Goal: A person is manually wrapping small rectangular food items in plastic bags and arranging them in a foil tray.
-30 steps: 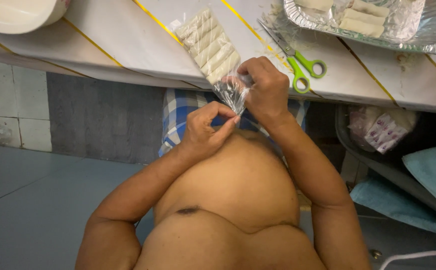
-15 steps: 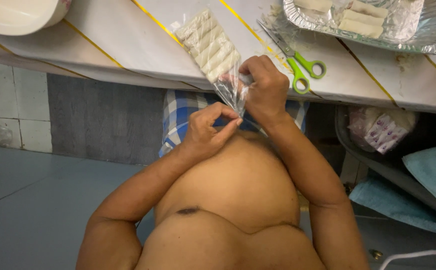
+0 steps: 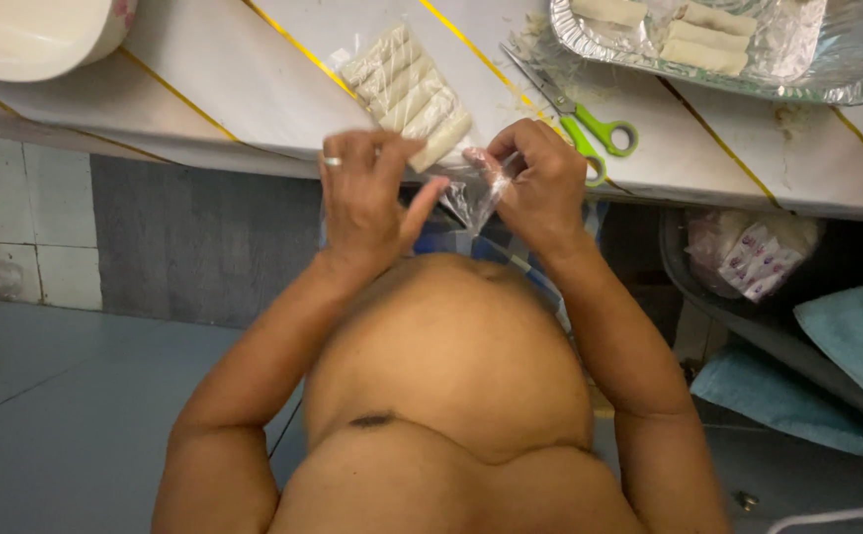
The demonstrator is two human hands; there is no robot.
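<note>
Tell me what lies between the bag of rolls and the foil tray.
In the head view, green-handled scissors lie on the table between the bag of rolls and the foil tray.
</note>
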